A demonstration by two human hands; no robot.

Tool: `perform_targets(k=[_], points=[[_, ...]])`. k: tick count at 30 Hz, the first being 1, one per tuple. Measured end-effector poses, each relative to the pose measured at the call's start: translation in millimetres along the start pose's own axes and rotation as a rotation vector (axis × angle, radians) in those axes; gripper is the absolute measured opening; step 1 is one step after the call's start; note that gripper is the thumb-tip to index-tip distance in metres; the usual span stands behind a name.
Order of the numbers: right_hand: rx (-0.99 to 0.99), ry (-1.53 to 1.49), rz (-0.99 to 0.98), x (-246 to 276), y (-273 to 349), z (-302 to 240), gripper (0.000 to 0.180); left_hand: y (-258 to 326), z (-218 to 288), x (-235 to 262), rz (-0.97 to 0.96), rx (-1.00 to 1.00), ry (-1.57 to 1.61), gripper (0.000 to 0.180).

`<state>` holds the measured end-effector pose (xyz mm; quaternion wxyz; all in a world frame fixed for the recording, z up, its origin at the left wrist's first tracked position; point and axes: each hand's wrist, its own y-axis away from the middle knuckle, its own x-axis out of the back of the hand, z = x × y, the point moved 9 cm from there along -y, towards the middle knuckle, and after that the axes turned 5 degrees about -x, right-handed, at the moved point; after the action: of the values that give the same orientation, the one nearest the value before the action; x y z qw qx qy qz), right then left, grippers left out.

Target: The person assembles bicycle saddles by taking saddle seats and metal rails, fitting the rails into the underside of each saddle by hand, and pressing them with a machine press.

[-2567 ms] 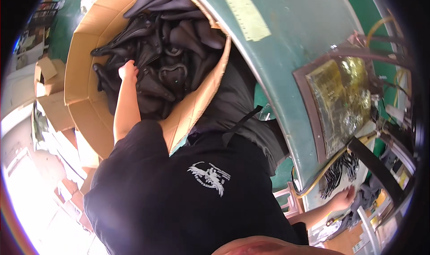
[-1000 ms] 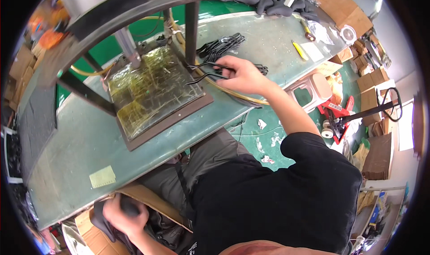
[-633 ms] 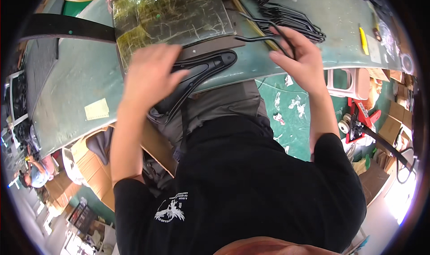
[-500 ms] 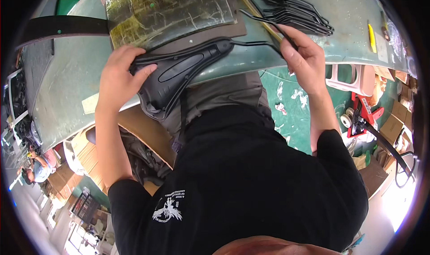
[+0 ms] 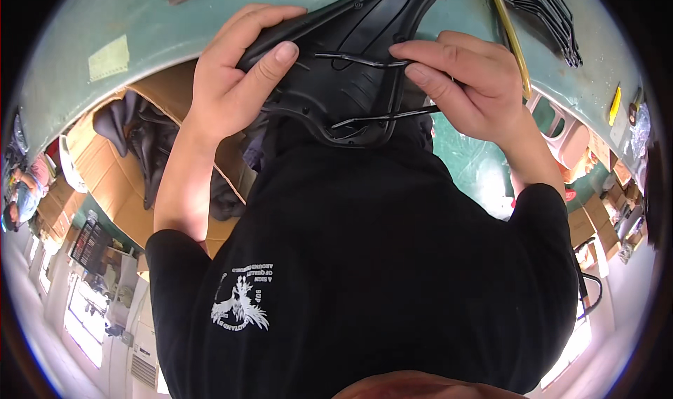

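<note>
A black bicycle saddle (image 5: 336, 38) lies underside up against the table's near edge, its wide end toward my body. My left hand (image 5: 235, 80) is closed on its left side, thumb on the underside and fingers around the far edge. In my right hand (image 5: 471, 83), a bent black metal saddle rail (image 5: 371, 61) is pinched between thumb and fingers. Its two prongs reach left across the saddle's underside, one over the middle and one near the wide end. Whether the prong tips touch the saddle, I cannot tell.
On the green table (image 5: 161, 31), several black rails (image 5: 543, 13) lie at the far right beside a yellow rod (image 5: 515, 45). A yellow-handled tool (image 5: 615, 106) lies farther right. Below the left edge, an open cardboard box (image 5: 91, 139) holds black saddles (image 5: 144, 129). A pale plastic stool (image 5: 569, 145) stands right.
The rail in my right hand has moved from the saddle's narrow end to over its wide half. The saddle now points farther away from me, with my left hand still on it.
</note>
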<state>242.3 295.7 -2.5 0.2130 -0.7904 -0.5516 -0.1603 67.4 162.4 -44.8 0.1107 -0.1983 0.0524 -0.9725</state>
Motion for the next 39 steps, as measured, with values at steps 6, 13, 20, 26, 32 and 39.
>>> perform_targets(k=[6,13,20,26,32,39], points=[[0.162,0.098,-0.134,-11.9,0.4,-13.0,0.024,20.9,0.4,-4.0,0.014,-0.045,0.163,0.035],[0.110,0.143,-0.157,-11.9,-2.7,-23.5,0.023,31.4,-8.9,-9.0,-0.053,0.066,0.396,0.042],[0.304,0.252,-0.182,-31.2,-0.2,-46.1,0.020,37.8,-10.2,-32.6,-0.151,0.235,0.649,0.038],[0.349,0.282,-0.153,-43.6,-10.3,-45.7,0.017,25.6,-2.1,-38.7,-0.228,0.244,0.462,0.055],[0.385,0.272,-0.184,-46.2,-15.2,-49.9,0.018,14.1,5.3,-34.7,-0.240,0.072,0.298,0.046],[0.451,0.257,-0.145,-33.7,-49.9,-44.2,0.022,7.5,1.7,-10.0,-0.013,0.201,0.140,0.036]])
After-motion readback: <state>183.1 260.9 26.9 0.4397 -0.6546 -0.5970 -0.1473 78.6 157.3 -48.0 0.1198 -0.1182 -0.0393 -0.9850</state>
